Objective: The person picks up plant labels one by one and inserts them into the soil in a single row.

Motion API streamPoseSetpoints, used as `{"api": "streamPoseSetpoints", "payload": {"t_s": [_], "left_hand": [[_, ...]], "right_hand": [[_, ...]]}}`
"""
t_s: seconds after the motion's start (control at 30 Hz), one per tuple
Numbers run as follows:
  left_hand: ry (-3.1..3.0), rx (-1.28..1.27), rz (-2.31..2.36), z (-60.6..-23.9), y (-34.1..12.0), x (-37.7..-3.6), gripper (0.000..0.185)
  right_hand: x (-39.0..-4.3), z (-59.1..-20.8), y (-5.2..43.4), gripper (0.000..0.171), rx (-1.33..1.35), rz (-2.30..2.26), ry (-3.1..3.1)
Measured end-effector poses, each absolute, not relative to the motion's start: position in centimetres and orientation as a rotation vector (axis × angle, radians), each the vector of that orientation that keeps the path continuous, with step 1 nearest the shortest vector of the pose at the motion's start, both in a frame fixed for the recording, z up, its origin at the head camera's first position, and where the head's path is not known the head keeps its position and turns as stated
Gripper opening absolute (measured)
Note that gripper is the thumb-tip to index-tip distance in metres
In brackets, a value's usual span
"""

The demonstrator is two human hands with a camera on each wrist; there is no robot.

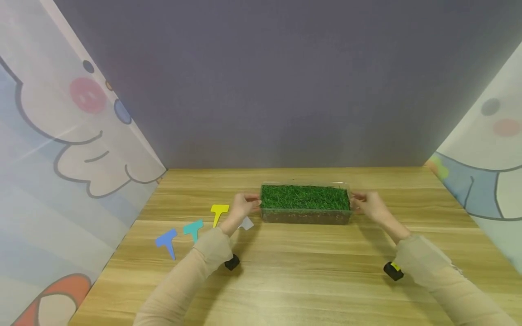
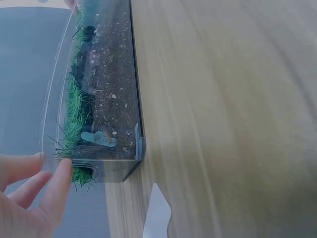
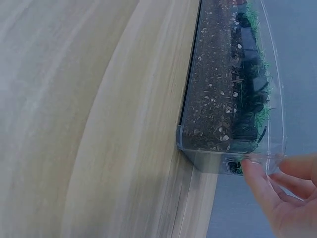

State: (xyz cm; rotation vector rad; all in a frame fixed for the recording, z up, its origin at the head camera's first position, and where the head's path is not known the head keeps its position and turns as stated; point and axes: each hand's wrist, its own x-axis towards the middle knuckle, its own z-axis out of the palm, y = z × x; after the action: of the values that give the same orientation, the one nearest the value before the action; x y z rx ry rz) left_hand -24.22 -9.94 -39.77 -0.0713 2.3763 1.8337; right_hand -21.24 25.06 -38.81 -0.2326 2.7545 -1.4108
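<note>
A clear plastic box (image 1: 306,216) filled with brown soil and topped with green grass stands on the wooden table (image 1: 310,271). My left hand (image 1: 244,206) holds its left end, thumb and fingertips on the rim (image 2: 47,166). My right hand (image 1: 369,204) holds the right end the same way, fingers at the rim corner (image 3: 257,171). In the wrist views the box (image 2: 109,99) (image 3: 218,89) looks sharp while the table surface is blurred. A small teal shape (image 2: 99,139) shows through the box wall.
Four T-shaped plant labels lie left of the box: yellow (image 1: 219,212), teal (image 1: 193,228), blue (image 1: 167,240) and a white one (image 1: 246,223) (image 2: 157,215) close under my left hand. Cartoon-printed panels flank the table, and a grey wall stands behind.
</note>
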Motion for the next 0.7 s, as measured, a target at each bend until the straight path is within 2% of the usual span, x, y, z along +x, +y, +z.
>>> {"api": "streamPoseSetpoints", "payload": {"t_s": [0.7], "left_hand": [[2.386,-0.08,1.827,-38.8,-9.85,-24.19,0.028]], "right_hand": [[-21.53,-38.39,25.34,0.037,-0.245,-1.406,2.767]]}}
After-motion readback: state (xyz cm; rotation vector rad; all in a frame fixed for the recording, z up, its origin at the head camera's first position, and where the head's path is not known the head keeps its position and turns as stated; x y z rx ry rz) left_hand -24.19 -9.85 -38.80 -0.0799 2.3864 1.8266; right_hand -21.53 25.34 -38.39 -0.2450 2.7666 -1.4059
